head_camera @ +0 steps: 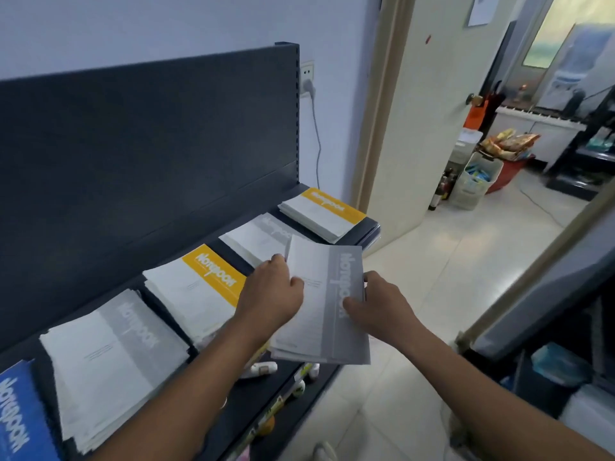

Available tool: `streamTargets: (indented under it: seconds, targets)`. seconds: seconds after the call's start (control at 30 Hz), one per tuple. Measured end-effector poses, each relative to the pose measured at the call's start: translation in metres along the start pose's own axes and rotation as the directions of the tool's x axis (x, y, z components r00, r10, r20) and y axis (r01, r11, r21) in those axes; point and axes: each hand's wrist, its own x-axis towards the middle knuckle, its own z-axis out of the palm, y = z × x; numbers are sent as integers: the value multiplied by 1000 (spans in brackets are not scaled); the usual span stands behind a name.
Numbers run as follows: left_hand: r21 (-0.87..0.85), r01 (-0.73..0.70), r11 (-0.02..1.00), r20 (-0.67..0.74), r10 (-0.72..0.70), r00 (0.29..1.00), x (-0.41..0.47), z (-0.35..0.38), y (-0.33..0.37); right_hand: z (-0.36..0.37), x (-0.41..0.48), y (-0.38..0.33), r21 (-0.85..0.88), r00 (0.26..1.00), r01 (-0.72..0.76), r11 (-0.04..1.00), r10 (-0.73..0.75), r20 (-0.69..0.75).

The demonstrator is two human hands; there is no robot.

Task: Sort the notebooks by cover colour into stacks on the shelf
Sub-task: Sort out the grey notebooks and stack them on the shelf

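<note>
Several grey-banded notebooks (324,304), white-covered, fanned slightly.

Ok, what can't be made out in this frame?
Head view only:
- blue stack: cut off by the left and bottom edges.
- grey stack: near part hidden by the held grey notebooks and left hand.
- bottles: partly hidden by the left arm, blurred.
- Held count: edges too blurred.
- Cover small print: too small.
</note>
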Motion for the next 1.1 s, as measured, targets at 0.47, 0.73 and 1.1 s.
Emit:
streamTargets:
  seconds: [0.47,0.73,1.1]
  targets:
    - [-102,319,942,-108,-329,938,123,16,-8,-12,187,-29,-120,970,204,972,-184,159]
    - [-191,521,832,-236,-554,798,134,20,-30,9,246,-76,-208,874,461,863,-402,273]
    - [-94,671,735,-278,-667,692,142,38,-33,35,279,-82,-249,711,667,703,-500,494]
